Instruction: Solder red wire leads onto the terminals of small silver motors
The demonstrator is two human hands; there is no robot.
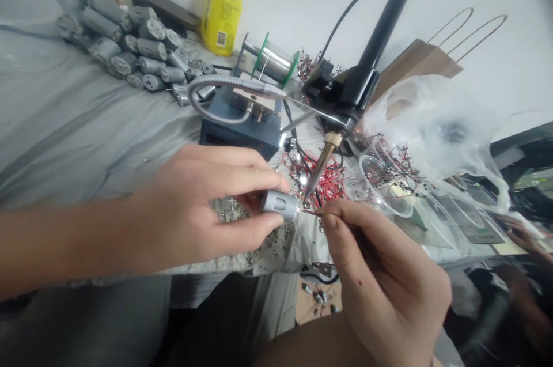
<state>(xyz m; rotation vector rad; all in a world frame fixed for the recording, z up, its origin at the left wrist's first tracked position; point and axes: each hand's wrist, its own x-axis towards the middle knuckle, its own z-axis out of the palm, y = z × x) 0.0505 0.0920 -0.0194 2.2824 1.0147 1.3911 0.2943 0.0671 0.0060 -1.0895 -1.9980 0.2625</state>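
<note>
A small grey cylindrical motor [280, 205] lies sideways between the thumb and fingers of my left hand [207, 205]. Its terminal end faces right, toward my right hand [375, 275]. Pinched between my right thumb and forefinger is a thin dark wire [309, 212], whose tip reaches the motor's end. Just above that spot is the tip of a soldering iron [324, 162], fixed in a black stand and pointing down. I cannot tell whether the tip touches the terminal. A curved metal feed tube [233, 83] leads toward the iron from the blue-grey box [242, 131].
Many grey motors [142, 47] are piled at the back left. A yellow bottle [222, 12] and a solder spool [276, 60] stand behind the box. Red and black wires [328, 180] lie beneath the iron. Clear plastic cups [380, 182] are to the right. Another person's hand [521, 234] shows at far right.
</note>
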